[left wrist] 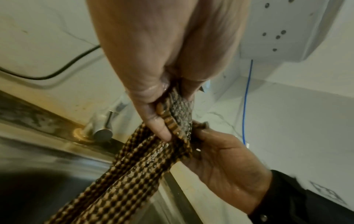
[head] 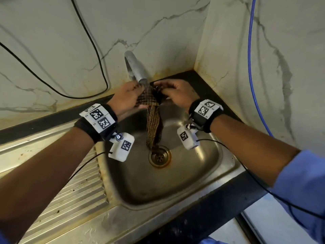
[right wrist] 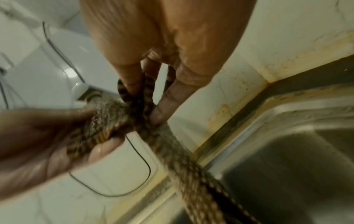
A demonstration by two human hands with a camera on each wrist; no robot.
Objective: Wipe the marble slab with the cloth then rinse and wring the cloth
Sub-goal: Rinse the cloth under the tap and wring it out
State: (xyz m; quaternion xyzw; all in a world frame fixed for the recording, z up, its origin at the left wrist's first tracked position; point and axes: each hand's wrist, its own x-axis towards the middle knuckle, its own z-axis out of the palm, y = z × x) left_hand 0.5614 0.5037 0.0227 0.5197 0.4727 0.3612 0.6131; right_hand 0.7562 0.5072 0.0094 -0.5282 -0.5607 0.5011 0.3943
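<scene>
A wet brown-and-tan checked cloth [head: 152,118] hangs from both hands under the steel tap spout [head: 136,67], its lower end reaching down to the sink drain [head: 159,156]. My left hand [head: 125,98] grips the cloth's upper left part, seen close in the left wrist view as the left hand [left wrist: 164,97] pinching the cloth [left wrist: 134,166]. My right hand [head: 173,93] pinches the upper right part; in the right wrist view the right hand [right wrist: 153,94] holds the cloth [right wrist: 184,159] between thumb and fingers. Water glistens on the weave.
The steel sink basin [head: 202,173] lies below, with a ribbed drainboard [head: 70,199] to its left. A dark marble slab edge [head: 218,95] borders the sink. A black cable [head: 84,95] and a blue cable [head: 251,76] run along the marble walls.
</scene>
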